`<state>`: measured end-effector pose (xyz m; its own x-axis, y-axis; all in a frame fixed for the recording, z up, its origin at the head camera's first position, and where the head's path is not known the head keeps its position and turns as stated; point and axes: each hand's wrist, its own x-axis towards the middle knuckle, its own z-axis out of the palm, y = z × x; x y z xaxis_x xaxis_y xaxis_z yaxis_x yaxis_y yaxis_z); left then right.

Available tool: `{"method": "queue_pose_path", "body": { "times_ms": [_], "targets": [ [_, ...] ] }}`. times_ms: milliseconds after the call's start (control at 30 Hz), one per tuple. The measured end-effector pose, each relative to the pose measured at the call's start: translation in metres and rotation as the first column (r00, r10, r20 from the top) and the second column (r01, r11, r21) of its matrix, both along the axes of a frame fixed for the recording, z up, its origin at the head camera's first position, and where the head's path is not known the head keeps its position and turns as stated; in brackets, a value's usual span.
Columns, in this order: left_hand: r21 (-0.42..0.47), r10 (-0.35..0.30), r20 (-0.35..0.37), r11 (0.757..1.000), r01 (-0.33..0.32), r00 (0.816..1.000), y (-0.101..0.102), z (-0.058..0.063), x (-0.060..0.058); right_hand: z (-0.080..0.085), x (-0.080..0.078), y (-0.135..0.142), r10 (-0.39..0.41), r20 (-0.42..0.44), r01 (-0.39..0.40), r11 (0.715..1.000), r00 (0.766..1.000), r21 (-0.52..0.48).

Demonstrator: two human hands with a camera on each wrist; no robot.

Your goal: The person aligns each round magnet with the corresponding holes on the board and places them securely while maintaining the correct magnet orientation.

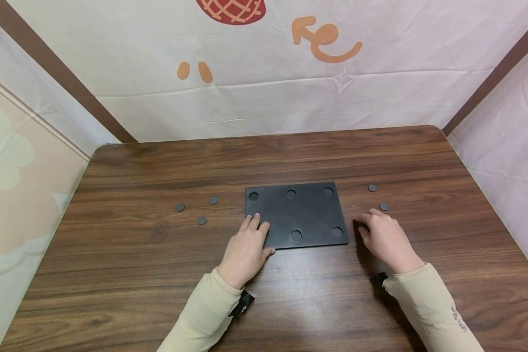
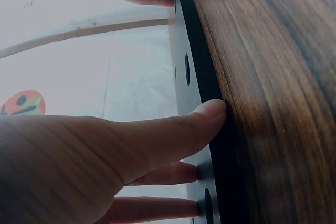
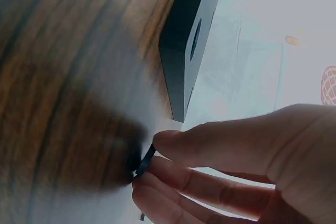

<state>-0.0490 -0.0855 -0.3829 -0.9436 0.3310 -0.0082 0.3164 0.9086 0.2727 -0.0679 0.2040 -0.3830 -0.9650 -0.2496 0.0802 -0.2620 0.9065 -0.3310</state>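
Three flat, dark grey discs point(image 1: 201, 220) lie on the wood-grain counter point(image 1: 114, 274), well inside its left edge. The left hand point(image 1: 245, 247), fingers slightly spread, rests on the near left corner of a thin black rectangular board point(image 1: 308, 210), thumb at its near edge; five shallow round recesses point(image 1: 296, 235) show in the head view. Counter surface surrounds the board, with wide margins left and right. Just beside the board's right edge, the right hand point(image 1: 385, 239) pinches a tilted black disc point(image 3: 146, 160) between thumb and fingers. Two further discs point(image 1: 372, 187) lie beyond it.
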Motion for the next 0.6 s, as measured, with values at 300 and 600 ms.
{"method": "queue_pose_path", "body": {
  "times_ms": [300,600],
  "targets": [
    [0.0,-0.002,-0.009,1.0,0.002,1.0,-0.0002,0.0001,0.0,0.0015,-0.0003,0.0006,-0.028,-0.017,0.028,1.0,0.999,0.015],
    [0.002,-0.003,-0.001,1.0,0.003,1.0,0.0001,0.0005,0.0001,0.0015,-0.0026,0.0041,-0.021,-0.006,0.021,1.0,1.0,-0.014]
  ]
}}
